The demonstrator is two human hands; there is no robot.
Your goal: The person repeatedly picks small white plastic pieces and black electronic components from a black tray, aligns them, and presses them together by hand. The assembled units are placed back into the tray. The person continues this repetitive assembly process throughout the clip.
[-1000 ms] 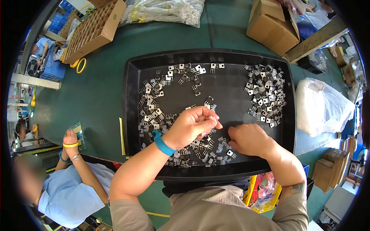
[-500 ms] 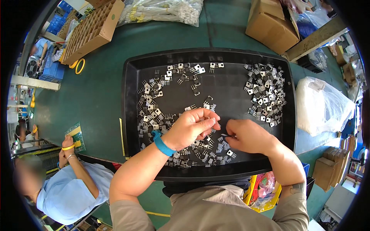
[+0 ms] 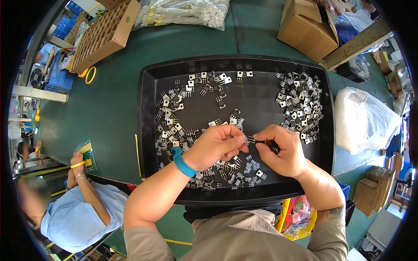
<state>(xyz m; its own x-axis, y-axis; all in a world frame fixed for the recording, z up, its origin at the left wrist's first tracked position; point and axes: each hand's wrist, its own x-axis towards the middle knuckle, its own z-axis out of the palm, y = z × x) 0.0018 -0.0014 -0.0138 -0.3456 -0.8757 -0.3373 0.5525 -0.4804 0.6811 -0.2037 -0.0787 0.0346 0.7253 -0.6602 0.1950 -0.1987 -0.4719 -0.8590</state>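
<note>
A black tray (image 3: 148, 87) lies on the green table and holds several small three-legged electronic parts, loose at the left (image 3: 172, 126) and piled at the right (image 3: 300, 104). My left hand (image 3: 215, 145), with a blue wristband, hovers over the tray's near middle, fingers pinched on one small part (image 3: 250, 140). My right hand (image 3: 281, 150) meets it fingertip to fingertip and grips a small dark piece. More parts lie under and in front of both hands (image 3: 230, 174).
A cardboard divider box (image 3: 102, 37) and a yellow tape ring (image 3: 90, 75) sit at the far left. A bag of white connectors (image 3: 183, 11) and a cardboard box (image 3: 307, 26) lie at the back. A white plastic bag (image 3: 365, 119) lies right. A co-worker in blue (image 3: 78, 213) holds a green circuit board (image 3: 87, 154).
My right hand has risen from the tray's near edge and come left to meet my left hand; the two now pinch together over the middle.
</note>
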